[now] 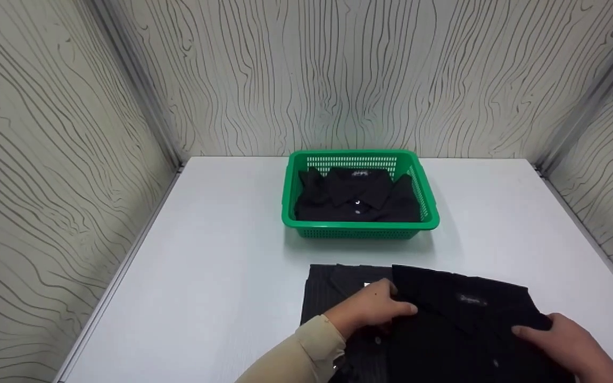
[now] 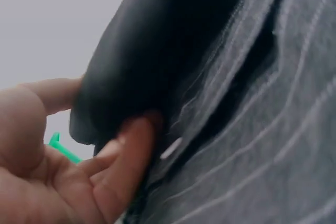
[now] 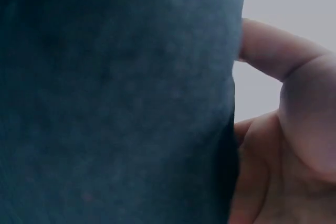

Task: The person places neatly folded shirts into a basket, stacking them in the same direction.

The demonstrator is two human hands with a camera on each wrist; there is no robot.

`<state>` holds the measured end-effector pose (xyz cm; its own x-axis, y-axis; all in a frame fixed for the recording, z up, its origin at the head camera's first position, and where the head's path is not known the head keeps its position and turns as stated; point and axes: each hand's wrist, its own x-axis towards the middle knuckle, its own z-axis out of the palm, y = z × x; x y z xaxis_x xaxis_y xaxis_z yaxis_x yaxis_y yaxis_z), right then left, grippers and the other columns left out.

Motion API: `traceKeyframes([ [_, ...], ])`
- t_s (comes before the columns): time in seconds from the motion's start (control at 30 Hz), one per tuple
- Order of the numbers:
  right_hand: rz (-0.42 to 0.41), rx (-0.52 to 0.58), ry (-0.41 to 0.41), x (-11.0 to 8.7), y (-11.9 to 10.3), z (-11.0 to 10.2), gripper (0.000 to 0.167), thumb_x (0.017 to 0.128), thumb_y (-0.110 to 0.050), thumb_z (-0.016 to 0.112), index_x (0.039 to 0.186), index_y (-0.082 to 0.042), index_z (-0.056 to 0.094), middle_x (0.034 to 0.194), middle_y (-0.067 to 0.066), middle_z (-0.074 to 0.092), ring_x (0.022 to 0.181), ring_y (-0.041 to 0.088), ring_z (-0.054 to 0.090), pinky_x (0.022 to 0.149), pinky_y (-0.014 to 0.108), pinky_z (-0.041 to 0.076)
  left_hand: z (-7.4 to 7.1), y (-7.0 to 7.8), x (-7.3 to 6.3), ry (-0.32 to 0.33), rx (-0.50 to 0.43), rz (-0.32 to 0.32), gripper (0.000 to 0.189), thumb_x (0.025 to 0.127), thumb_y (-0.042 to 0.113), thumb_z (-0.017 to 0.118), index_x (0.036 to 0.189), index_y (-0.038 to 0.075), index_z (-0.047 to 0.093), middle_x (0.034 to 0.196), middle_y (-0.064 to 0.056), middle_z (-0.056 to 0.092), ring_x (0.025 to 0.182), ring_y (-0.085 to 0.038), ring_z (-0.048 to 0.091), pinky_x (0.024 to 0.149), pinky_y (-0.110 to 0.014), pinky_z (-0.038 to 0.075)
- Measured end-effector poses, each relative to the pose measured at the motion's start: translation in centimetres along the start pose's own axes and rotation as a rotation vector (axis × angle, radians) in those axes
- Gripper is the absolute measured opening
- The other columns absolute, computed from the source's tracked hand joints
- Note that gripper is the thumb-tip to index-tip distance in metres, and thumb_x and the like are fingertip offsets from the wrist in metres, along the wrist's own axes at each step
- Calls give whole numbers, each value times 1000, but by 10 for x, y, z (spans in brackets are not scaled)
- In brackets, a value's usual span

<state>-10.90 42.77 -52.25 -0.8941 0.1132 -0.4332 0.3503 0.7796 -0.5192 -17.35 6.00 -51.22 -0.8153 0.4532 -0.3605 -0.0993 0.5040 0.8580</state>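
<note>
While the left hand (image 1: pixel 373 307) and right hand (image 1: pixel 566 341), barely parted, pinch opposite side edges of a folded plain black collared shirt (image 1: pixel 445 335), it overlaps a dark grey pinstriped shirt (image 1: pixel 319 292) on the smooth white counter (image 1: pixel 205 266). Step in hand, judged: two-edge gripping. Next move calls for level, even tension, keeping folds intact.

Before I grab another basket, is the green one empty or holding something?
Not empty: a dark shirt lies inside the green basket, its collar and buttons showing in the head view.
</note>
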Motion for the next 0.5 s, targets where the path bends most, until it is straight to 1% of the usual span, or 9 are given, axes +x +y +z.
traceKeyframes([
  [0.07,-26,32,-14,-1,1,2,73,94,-47,66,111,22,53,84,7,65,75,22,64,67,39,52,2,0,2,10,-71,-11,43,87,31,79,115,4,59,80,-7,61,55,-19,60,54,-32,50],
  [0.1,-34,52,-23,-1,2,3,72,95,-46,66,113,22,53,86,7,66,75,22,64,67,39,52,3,0,2,12,-95,-13,42,87,30,79,113,4,60,81,-7,60,56,-19,59,54,-32,50],
  [0.2,-62,78,-26,-4,3,4,73,97,-45,64,120,23,51,92,10,68,79,22,65,69,38,52,6,1,5,5,-124,-17,45,86,31,79,115,1,62,87,-7,61,64,-18,59,59,-33,51],
  [0.3,-82,78,-15,-8,1,3,75,98,-43,64,128,23,45,102,17,68,83,21,64,71,38,52,10,2,7,-15,-126,-16,57,86,31,80,128,-1,59,101,-6,64,80,-16,61,74,-35,53],
  [0.37,-88,109,-13,-10,-1,2,76,99,-42,63,134,22,40,107,19,67,85,22,65,71,39,52,14,4,8,-23,-121,-8,65,85,31,81,136,1,55,114,-4,63,92,-13,60,85,-34,52],
  [0.43,-99,151,-16,-13,-3,2,75,101,-39,62,139,20,35,112,21,65,87,22,64,71,38,52,17,4,8,-26,-125,10,67,84,28,82,139,4,52,122,-4,62,100,-12,58,93,-32,48],
  [0.5,-111,195,-22,-16,-5,1,73,102,-36,59,143,17,30,116,22,63,88,22,65,71,38,53,19,5,8,-32,-140,29,67,83,26,82,140,7,50,128,-3,59,106,-10,55,97,-31,45],
])
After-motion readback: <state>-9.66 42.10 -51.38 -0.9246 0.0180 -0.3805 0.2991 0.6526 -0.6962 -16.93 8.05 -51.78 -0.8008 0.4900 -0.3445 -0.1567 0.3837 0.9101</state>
